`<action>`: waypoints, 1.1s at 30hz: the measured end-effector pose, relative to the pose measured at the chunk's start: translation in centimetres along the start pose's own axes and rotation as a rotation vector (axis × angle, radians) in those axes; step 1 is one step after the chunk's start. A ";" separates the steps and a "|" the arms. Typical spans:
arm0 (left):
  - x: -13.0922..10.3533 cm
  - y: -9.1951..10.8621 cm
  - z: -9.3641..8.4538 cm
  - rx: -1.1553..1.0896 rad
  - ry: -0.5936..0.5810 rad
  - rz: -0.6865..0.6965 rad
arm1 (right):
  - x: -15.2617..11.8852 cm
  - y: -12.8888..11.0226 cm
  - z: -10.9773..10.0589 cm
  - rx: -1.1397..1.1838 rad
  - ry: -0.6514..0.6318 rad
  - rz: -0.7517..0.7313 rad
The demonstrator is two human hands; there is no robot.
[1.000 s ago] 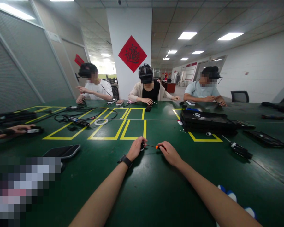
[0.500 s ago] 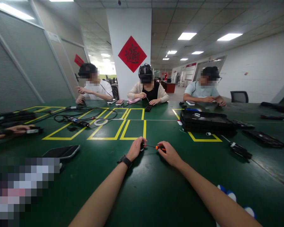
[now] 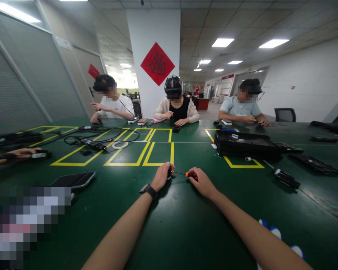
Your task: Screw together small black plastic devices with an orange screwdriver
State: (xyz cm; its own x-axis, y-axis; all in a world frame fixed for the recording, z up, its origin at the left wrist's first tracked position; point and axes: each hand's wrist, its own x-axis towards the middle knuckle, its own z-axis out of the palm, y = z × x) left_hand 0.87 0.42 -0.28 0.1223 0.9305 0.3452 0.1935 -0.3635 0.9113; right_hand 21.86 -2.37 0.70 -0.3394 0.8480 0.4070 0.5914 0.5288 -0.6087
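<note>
Now we had the screwdriver (image 3: 192, 175) in our right hand (image 3: 205, 184), fingers closed around its orange-and-black handle! Straight out to the left of that grip went the thin shaft, its long axis lying crosswise, nearly square to our line of sight, and at its far end waited our left hand (image 3: 160, 178), pinched shut on a small dark piece (image 3: 169, 173). That was the line everything hung on: handle in the right grip, shaft bridging the gap, tip right at the dark piece on the left. Did the tip sit in it or only beside it? At that size, and with our fingers half covering the piece, we could not tell. The left hand was clearly nearer the tip, the right nearer the butt, and the two hands stood apart with only the shaft spanning the space between them.

Just behind the left grip, on the wrist, we wore a dark watch (image 3: 150, 191). Below both grips spread the green table (image 3: 169, 228); beyond the left one, yellow tape (image 3: 157, 164) marked out boxes, with a white coil (image 3: 120, 145) farther off to its left. Out past the right grip, well to its right, lay a black case (image 3: 246, 145) and, closer to us, a black tool (image 3: 287, 180). Across the table, facing our grips, sat a person (image 3: 177, 109) with hands low over the tabletop.
</note>
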 end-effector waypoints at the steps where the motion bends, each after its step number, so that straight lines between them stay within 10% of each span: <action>1: 0.0 0.0 0.0 0.000 0.005 -0.006 | 0.0 0.0 0.0 0.009 0.001 -0.001; 19: 0.2 -0.4 -0.1 0.162 0.188 -0.030 | -0.1 0.2 0.1 -0.016 0.017 0.025; 33: 0.3 0.0 -0.9 0.356 -0.063 0.024 | 0.0 0.7 0.2 -0.020 0.031 0.020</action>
State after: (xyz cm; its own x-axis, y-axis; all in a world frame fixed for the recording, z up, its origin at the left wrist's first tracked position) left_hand 0.00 0.78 0.00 0.1886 0.9210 0.3410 0.5153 -0.3884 0.7640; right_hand 22.14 -2.03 0.12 -0.3050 0.8566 0.4162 0.6124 0.5111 -0.6031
